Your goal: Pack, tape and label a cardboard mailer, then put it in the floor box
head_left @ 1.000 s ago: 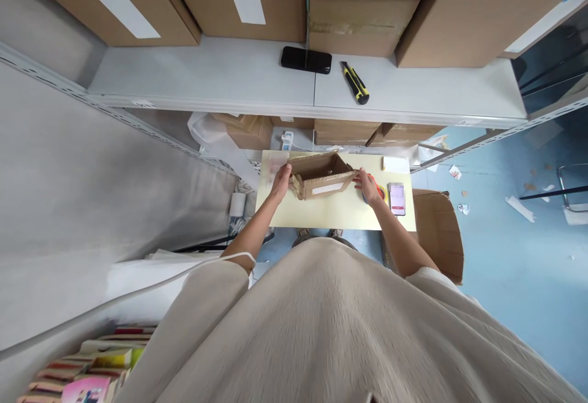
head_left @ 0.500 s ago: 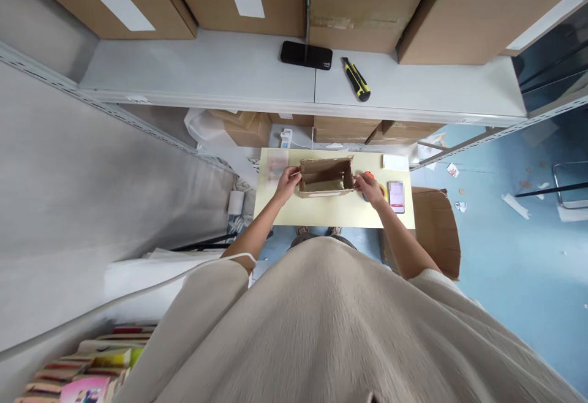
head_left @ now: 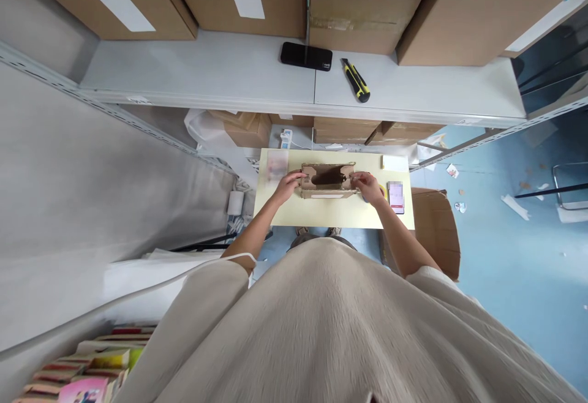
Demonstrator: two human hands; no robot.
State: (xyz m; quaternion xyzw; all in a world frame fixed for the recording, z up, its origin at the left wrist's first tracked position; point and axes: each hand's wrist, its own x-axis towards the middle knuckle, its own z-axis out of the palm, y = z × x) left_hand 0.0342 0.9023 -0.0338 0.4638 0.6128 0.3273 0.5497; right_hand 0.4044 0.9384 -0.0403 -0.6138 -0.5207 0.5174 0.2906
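A small cardboard box (head_left: 327, 195) stands on the pale yellow table (head_left: 321, 216), its top uncovered and a white label on its near side. Both short end flaps are bent inward, leaving a dark gap between them. From the left, my left hand (head_left: 287, 185) has its fingers on the left end flap. At the opposite end, my right hand (head_left: 366, 186) holds the right flap, fingers bent over it. Partly behind that hand is a roll of yellow tape (head_left: 383, 191), and a phone (head_left: 395, 197) with a lit screen lies beside it.
Above the table runs a grey shelf (head_left: 206, 72) with large cartons, a black case (head_left: 306, 56) and a yellow-black utility knife (head_left: 356, 80). An uncovered carton (head_left: 436, 231) stands on the floor at right. White paper (head_left: 395, 163) lies on the table's far right.
The end flaps have folded inward over the box opening. Both hands have moved in over the ends, and the box has shifted slightly.
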